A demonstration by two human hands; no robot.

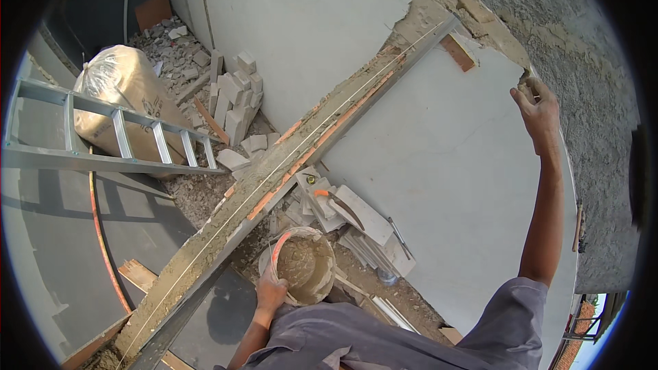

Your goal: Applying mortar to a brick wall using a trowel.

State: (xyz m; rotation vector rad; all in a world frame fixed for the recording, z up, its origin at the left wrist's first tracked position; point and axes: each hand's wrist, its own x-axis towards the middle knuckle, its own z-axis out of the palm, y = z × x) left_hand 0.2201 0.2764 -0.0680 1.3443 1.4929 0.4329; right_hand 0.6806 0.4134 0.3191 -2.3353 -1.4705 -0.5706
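left hand [269, 292] grips the mortar bucket [303, 265]; right hand [537, 111] pinches mortar at the wall [445, 157].

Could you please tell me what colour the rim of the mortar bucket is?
The bucket rim is orange, seen in the head view, held by the left hand.

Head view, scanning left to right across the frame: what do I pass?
Aluminium ladder → tan sack → stack of pale blocks → left hand gripping the mortar bucket → trowel on stacked tiles → right hand up at the rough wall edge.
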